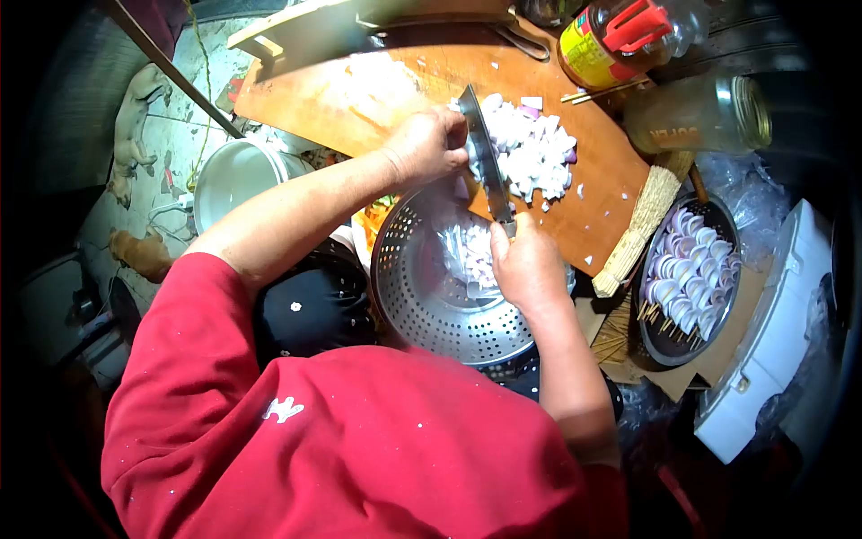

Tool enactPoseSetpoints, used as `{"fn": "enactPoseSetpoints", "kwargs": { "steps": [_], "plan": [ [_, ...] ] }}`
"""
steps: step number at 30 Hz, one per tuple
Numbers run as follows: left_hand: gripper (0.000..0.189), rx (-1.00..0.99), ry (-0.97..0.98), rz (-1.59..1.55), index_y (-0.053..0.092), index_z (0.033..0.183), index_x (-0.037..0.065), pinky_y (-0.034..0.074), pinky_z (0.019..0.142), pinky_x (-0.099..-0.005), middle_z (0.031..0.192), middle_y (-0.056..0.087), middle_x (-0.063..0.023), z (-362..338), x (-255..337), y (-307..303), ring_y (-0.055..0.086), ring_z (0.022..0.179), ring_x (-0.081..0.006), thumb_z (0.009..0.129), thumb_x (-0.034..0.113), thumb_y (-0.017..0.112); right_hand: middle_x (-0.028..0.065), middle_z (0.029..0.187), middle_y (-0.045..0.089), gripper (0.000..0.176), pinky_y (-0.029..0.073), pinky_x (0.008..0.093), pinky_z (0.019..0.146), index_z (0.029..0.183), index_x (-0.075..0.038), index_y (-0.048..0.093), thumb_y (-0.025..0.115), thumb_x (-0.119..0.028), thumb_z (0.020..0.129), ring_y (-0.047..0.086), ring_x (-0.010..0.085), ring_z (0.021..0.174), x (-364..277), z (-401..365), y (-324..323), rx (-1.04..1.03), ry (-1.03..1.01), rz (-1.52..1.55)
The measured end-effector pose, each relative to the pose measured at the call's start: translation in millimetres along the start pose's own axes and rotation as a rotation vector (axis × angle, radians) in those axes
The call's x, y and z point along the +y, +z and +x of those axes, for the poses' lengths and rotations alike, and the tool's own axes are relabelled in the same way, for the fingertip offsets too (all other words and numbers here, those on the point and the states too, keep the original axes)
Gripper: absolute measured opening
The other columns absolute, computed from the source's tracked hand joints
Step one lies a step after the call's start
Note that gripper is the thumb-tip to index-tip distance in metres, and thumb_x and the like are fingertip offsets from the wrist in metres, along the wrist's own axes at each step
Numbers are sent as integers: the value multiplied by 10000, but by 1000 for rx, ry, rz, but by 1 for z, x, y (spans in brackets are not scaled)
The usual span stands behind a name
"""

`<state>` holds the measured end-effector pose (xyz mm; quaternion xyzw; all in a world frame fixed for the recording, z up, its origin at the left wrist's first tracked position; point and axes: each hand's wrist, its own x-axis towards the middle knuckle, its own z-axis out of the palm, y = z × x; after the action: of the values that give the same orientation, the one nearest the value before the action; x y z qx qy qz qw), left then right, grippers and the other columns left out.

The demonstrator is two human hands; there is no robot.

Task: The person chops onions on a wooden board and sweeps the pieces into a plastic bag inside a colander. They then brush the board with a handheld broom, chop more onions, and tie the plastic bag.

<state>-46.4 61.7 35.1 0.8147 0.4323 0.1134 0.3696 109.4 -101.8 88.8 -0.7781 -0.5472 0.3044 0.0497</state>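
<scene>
My right hand (530,265) is wrapped round the handle of a kitchen knife (485,153). Its dark blade stands on edge over the wooden cutting board (593,211), pointing away from me. To the right of the blade lies a heap of chopped onion (530,148), white with purple bits. My left hand (426,148) is curled close to the blade's left side; what its fingers hold, if anything, is hidden. Below both hands, a perforated metal colander (413,269) in my lap has more chopped onion (476,256) inside it.
Skewered onion slices (687,274) fill a dark oval basket at right. A straw brush (642,225), a glass jar (700,117) and a red-capped bottle (620,40) line the board's right side. A white bucket (238,175) stands left; two animals (139,130) lie on the floor.
</scene>
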Motion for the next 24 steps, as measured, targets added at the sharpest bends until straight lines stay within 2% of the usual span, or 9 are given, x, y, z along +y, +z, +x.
{"fn": "enactPoseSetpoints", "kwargs": {
  "steps": [1,3,6,10,15,16,20,24],
  "plan": [
    [217,-40,-26,1,632,843,21,529,793,-403,879,662,-173,-1,0,0,656,866,-333,726,183,720,290,830,668,394,521,537,737,1019,45,563,567,-343,945,662,459,807,0,0,0,-12,4,5],
    [201,4,-9,-11,631,825,27,532,776,-399,851,661,-169,-2,1,0,657,845,-330,722,175,720,293,828,665,391,519,541,735,1022,38,563,570,-345,943,660,463,806,-3,-1,-2,7,-5,21],
    [193,-39,-110,-74,633,817,32,535,759,-402,835,664,-157,-3,0,1,661,815,-322,725,173,728,304,828,660,403,515,541,751,1048,42,568,567,-347,942,653,471,817,-12,-8,-12,-13,8,96],
    [188,-21,-97,1,637,821,32,536,753,-395,834,673,-152,-3,7,-5,669,830,-309,734,167,734,304,817,659,402,514,536,758,1038,52,573,568,-338,940,651,479,807,-1,-1,1,4,-24,56],
    [197,-33,-117,-18,644,819,28,532,768,-397,840,678,-158,-4,0,-1,674,840,-308,722,166,745,305,828,662,407,514,535,764,1060,55,570,561,-335,944,653,476,812,-8,-5,-5,-38,-4,81],
    [187,-28,-145,-106,639,795,32,526,781,-397,834,670,-163,-6,6,-3,667,843,-315,717,162,750,305,826,662,407,514,536,764,1068,52,569,560,-335,944,654,475,812,-8,-6,-5,-41,-12,93],
    [168,-16,-81,-1,633,791,37,522,782,-400,821,651,-154,-4,-2,-1,655,854,-319,723,142,745,307,802,654,405,517,539,744,1055,51,555,566,-337,943,654,475,795,-5,-4,2,-33,-23,74],
    [166,11,-101,-46,629,785,37,524,790,-398,850,653,-152,-6,-5,2,655,859,-323,718,138,742,308,825,657,399,515,537,754,1053,51,556,562,-333,945,652,479,808,-9,-7,1,-49,-3,94]
  ]
}}
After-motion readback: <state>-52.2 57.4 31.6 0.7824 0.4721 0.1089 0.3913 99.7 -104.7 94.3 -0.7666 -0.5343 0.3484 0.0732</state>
